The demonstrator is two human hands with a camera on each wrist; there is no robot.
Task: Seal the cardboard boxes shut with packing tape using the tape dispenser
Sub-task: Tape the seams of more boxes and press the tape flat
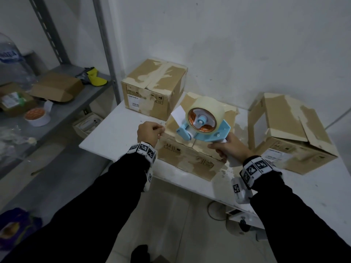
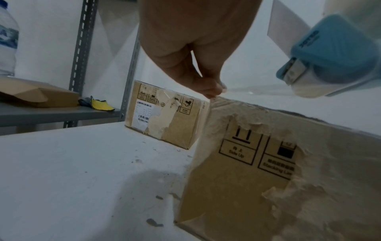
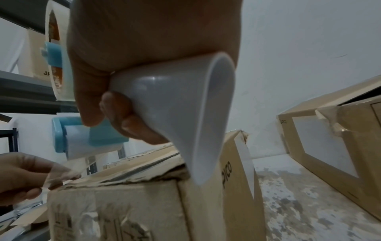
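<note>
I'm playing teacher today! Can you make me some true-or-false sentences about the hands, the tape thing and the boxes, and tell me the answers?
1. The right hand holds the tape dispenser by its white handle. True.
2. The left hand lies flat and open on the table. False: its fingers pinch the loose end of clear tape at the edge of the middle box.
3. The dispenser's frame is red. False: it is light blue.
4. Three cardboard boxes stand on the white table. True.
5. The box on the right is taped shut. False: its top flap stands open.
</note>
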